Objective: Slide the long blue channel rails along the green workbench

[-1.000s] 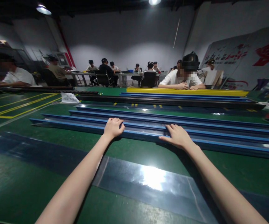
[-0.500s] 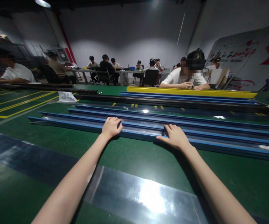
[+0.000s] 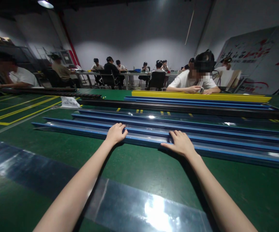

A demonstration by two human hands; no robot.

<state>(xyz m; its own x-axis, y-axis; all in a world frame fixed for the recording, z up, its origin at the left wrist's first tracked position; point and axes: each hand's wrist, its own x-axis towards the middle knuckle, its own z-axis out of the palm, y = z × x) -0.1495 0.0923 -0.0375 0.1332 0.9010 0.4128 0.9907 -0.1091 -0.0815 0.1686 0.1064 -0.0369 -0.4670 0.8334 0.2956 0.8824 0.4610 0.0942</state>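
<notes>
Long blue channel-shaped strips lie side by side across the green table (image 3: 139,167). My left hand (image 3: 115,133) is on the nearest blue channel (image 3: 144,140), left of its middle, with fingers curled over the near edge. Farther right, my right hand (image 3: 181,142) grips the same channel, its fingers reaching over the top and its thumb along the near side. Both sets of fingertips are partly hidden in the channel. Behind it lies another blue channel (image 3: 226,128), parallel and apart from my hands.
A clear plastic sheet (image 3: 124,199) lies flat nearest me. Beyond the channels are a long black strip (image 3: 178,108), a yellow strip (image 3: 197,96) and a white crumpled bag (image 3: 69,102). A co-worker (image 3: 178,82) sits across the table; several others sit farther back.
The view has shifted slightly. Both hands stay on the near blue channel in almost the same places. The co-worker's hands opposite have moved a little.
</notes>
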